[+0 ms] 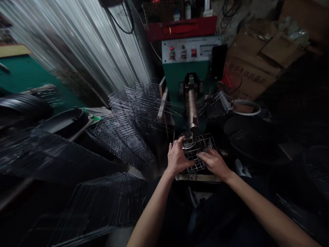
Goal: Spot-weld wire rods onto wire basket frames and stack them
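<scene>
A small metal wire rack (201, 166) lies below the copper-coloured electrode arm (192, 109) of a green machine. My left hand (177, 157) is at the rack's left side, its thumb stretched over the wires and its fingers curved by a round metal piece (188, 144) under the electrode tip. From the right, my right hand (212, 162) holds the rack's edge, fingers bent over the wires; its thumb is hidden. Where the electrode meets the work is too dark to make out.
The green machine (177, 79) has a panel with a lit red lamp. Stacked wire racks (133, 113) stand on the left, with more wire frames (102, 195) lower down. On the right are a cardboard box (249, 72), a white-rimmed bowl (246, 112) and a dark round container (249, 137).
</scene>
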### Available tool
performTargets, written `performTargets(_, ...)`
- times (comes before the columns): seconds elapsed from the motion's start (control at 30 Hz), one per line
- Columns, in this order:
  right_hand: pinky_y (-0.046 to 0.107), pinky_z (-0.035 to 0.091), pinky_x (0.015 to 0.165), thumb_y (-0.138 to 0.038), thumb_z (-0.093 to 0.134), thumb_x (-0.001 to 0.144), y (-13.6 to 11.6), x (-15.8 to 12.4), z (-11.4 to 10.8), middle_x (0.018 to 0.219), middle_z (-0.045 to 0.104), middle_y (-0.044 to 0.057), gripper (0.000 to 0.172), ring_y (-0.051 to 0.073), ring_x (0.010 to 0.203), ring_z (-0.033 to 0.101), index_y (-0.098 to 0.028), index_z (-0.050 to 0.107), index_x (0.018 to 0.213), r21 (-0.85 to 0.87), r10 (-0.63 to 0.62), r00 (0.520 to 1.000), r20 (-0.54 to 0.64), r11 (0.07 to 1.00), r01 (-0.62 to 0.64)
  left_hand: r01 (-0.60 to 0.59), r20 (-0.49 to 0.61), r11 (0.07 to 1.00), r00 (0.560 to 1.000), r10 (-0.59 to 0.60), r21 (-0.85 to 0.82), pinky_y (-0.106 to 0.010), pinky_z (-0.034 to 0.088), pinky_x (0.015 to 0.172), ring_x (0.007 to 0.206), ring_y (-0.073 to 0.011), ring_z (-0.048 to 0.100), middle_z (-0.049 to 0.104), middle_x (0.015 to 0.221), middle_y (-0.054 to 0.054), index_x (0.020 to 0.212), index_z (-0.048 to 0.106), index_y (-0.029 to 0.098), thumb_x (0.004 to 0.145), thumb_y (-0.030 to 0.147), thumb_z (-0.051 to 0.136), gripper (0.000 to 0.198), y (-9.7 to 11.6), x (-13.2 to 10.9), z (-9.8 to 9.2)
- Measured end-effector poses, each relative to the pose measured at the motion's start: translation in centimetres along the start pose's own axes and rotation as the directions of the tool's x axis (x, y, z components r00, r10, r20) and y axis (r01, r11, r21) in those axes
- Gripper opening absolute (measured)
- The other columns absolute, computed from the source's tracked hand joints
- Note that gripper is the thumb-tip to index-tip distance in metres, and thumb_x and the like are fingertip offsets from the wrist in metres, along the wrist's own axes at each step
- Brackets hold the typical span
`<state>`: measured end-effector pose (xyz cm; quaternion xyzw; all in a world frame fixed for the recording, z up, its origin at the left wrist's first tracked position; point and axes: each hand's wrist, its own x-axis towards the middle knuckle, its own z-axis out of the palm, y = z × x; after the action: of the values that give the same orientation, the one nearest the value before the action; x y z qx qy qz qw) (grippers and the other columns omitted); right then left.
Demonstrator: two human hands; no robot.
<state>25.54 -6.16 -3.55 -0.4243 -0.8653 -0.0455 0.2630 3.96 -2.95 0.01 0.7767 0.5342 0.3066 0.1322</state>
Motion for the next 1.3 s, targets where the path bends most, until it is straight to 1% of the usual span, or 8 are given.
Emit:
performTargets(0.17, 0.040, 0.047, 0.091, -0.015, 0.052, 0.098, -0.4, 0.7, -0.6, 0.112, 0.072, 0.008, 0.029, 0.026, 0.103, 0.058, -0.022, 0.067, 0.122, 0.028, 0.052, 0.998, 0.031, 0.998, -0.053, 0.026, 0.008, 1.000, 1.000, -0.026, 0.001, -0.058, 0.024, 0.120, 0.129, -0.0331, 0.054, 0.056, 0.139, -0.009, 0.146, 0.021, 0.030, 0.053, 0.042, 0.086, 0.114, 0.1, 0.2, 0.1)
performTargets(0.3, 0.037, 0.044, 0.082, -0.026, 0.055, 0.098, -0.5, 1.6, -0.8, 0.098, 0.065, 0.012, 0.016, 0.027, 0.094, 0.054, -0.018, 0.069, 0.102, -0.093, 0.140, 0.990, -0.014, 0.986, -0.140, 0.029, 0.017, 0.999, 0.999, -0.029, 0.029, -0.059, 0.025, 0.120, 0.128, -0.0336, 0.055, 0.057, 0.137, -0.008, 0.146, 0.022, 0.030, 0.052, 0.040, 0.087, 0.114, 0.1, 1.2, -0.1)
performTargets(0.47, 0.036, 0.038, 0.078, -0.030, 0.056, 0.099, 0.4, 3.5, -0.5, 0.095, 0.063, 0.010, 0.015, 0.026, 0.092, 0.052, -0.020, 0.067, 0.095, -0.160, 0.195, 0.978, -0.080, 0.965, -0.206, 0.060, 0.019, 0.998, 0.998, -0.061, 0.034, -0.060, 0.029, 0.117, 0.123, -0.0344, 0.058, 0.061, 0.131, -0.008, 0.144, 0.024, 0.029, 0.053, 0.043, 0.086, 0.112, -0.3, 3.4, -0.4)
performTargets(0.6, 0.036, 0.037, 0.077, -0.037, 0.056, 0.099, 1.0, 3.9, -0.4, 0.092, 0.062, 0.009, 0.022, 0.026, 0.091, 0.052, -0.020, 0.066, 0.090, -0.139, 0.235, 0.970, -0.068, 0.960, -0.242, 0.030, 0.005, 0.998, 1.000, -0.031, 0.057, -0.060, 0.030, 0.117, 0.124, -0.0346, 0.057, 0.059, 0.134, -0.009, 0.145, 0.022, 0.030, 0.057, 0.042, 0.084, 0.109, -0.6, 3.9, -0.2)
performTargets(0.7, 0.037, 0.037, 0.077, -0.040, 0.056, 0.098, 1.4, 4.1, -0.5, 0.096, 0.062, 0.012, 0.025, 0.028, 0.094, 0.051, -0.018, 0.067, 0.095, -0.186, 0.248, 0.967, -0.054, 0.949, -0.254, 0.020, -0.002, 0.995, 1.000, -0.020, 0.093, -0.059, 0.029, 0.118, 0.126, -0.0352, 0.056, 0.059, 0.135, -0.010, 0.146, 0.022, 0.030, 0.055, 0.040, 0.085, 0.111, -0.9, 4.2, -0.1)
performTargets(0.97, 0.036, 0.035, 0.079, -0.025, 0.055, 0.098, 2.6, 6.0, -0.6, 0.102, 0.063, 0.013, 0.015, 0.028, 0.099, 0.051, -0.016, 0.067, 0.102, -0.164, 0.239, 0.970, 0.039, 0.959, -0.230, 0.046, 0.032, 0.996, 0.998, -0.049, 0.080, -0.057, 0.034, 0.115, 0.121, -0.0353, 0.060, 0.061, 0.133, -0.009, 0.145, 0.022, 0.030, 0.051, 0.040, 0.086, 0.114, -2.5, 6.8, -0.8)
performTargets(1.13, 0.037, 0.036, 0.078, -0.026, 0.053, 0.099, 3.0, 6.0, -0.3, 0.100, 0.063, 0.012, 0.017, 0.027, 0.097, 0.051, -0.016, 0.067, 0.101, -0.142, 0.233, 0.972, 0.015, 0.963, -0.228, 0.042, 0.043, 0.996, 0.998, -0.045, 0.081, -0.053, 0.042, 0.109, 0.122, -0.0358, 0.060, 0.062, 0.132, -0.008, 0.146, 0.022, 0.031, 0.052, 0.041, 0.086, 0.114, -2.8, 7.1, -0.9)
performTargets(1.3, 0.036, 0.039, 0.079, -0.027, 0.055, 0.099, 3.1, 6.3, -0.2, 0.098, 0.063, 0.011, 0.015, 0.027, 0.096, 0.052, -0.018, 0.067, 0.097, -0.119, 0.221, 0.975, -0.024, 0.968, -0.222, 0.028, 0.061, 0.995, 0.998, -0.033, 0.092, -0.054, 0.043, 0.107, 0.121, -0.0364, 0.060, 0.062, 0.132, -0.009, 0.146, 0.022, 0.030, 0.052, 0.044, 0.086, 0.114, -3.0, 7.7, -1.2)
